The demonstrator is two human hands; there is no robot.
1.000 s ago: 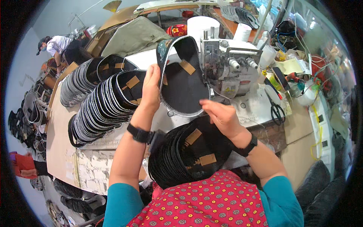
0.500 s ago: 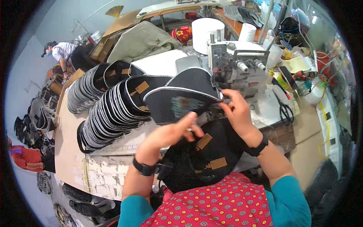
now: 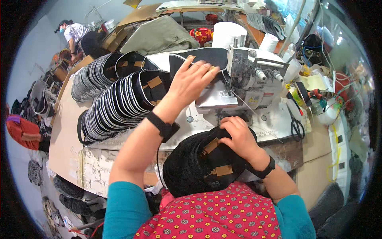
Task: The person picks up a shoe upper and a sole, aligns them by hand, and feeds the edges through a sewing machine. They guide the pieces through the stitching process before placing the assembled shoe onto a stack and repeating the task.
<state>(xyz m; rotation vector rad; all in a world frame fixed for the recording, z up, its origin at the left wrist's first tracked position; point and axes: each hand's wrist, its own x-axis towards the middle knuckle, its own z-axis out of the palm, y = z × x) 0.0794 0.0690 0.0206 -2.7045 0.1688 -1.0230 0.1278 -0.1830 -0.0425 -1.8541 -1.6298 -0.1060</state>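
Head view: The left hand lies over a black fabric piece with pale edging, beside the sewing machine; whether its fingers pinch the fabric, I cannot tell. The right hand curls at the rim of a black stack near the lap, its grip unclear. White-edged stacks stand left.

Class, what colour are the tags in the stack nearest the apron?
The tags are tan-brown, clearest in the head view.
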